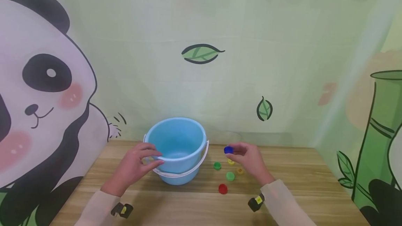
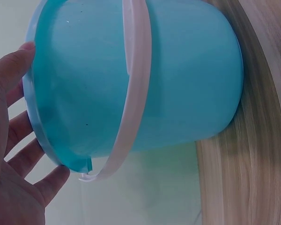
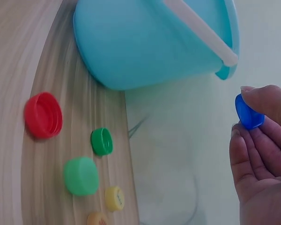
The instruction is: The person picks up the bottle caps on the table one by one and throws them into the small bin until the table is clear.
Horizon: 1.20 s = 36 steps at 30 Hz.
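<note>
A light blue bucket (image 1: 188, 165) stands upright on the wooden table, its white handle (image 1: 201, 159) hanging down against the front. My left hand (image 1: 136, 163) holds the near left part of the bucket's rim; in the left wrist view the thumb lies at the rim and the fingers reach behind it. To the right of the bucket, my right hand (image 1: 248, 159) pinches a blue bottle cap (image 3: 249, 114) between thumb and fingers, raised above the table. Below it lie a red cap (image 3: 43, 115), a light green cap (image 3: 81, 176) and a dark green cap (image 3: 102, 141).
A yellow cap (image 3: 114, 198) and an orange-yellow cap (image 1: 240, 171) lie near the right hand. Behind the table (image 1: 188, 208) hangs a pale green backdrop (image 1: 232, 83) printed with a panda, leaves and bamboo. Each wrist carries a small black camera.
</note>
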### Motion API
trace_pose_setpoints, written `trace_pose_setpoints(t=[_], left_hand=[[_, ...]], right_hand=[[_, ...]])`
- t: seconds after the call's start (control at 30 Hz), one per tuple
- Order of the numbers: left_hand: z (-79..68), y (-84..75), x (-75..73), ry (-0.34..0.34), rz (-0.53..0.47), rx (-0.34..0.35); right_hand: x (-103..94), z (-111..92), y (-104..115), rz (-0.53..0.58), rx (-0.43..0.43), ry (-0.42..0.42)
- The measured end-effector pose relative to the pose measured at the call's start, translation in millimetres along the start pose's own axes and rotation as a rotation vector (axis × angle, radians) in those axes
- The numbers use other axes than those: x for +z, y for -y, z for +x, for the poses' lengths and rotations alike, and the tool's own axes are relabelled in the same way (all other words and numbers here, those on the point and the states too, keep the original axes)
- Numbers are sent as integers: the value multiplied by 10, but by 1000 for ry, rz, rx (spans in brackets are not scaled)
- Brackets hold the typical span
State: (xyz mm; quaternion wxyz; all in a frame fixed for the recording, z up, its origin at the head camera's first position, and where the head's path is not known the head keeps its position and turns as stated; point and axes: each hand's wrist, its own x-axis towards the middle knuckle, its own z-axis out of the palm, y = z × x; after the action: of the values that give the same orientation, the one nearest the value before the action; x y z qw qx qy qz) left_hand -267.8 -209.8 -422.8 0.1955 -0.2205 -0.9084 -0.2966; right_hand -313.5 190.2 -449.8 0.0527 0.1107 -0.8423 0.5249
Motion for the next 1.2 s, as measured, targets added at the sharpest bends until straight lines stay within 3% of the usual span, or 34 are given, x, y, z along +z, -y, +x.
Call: trace_pose_setpoints(t=[0.57,1.2], left_hand=[[-8,-22,8,6,-3,-1],[12,-13,1,-18,-1,27]], right_hand=[[171,1,250,29,-20,1],[335,144,530,107,-124,-5]])
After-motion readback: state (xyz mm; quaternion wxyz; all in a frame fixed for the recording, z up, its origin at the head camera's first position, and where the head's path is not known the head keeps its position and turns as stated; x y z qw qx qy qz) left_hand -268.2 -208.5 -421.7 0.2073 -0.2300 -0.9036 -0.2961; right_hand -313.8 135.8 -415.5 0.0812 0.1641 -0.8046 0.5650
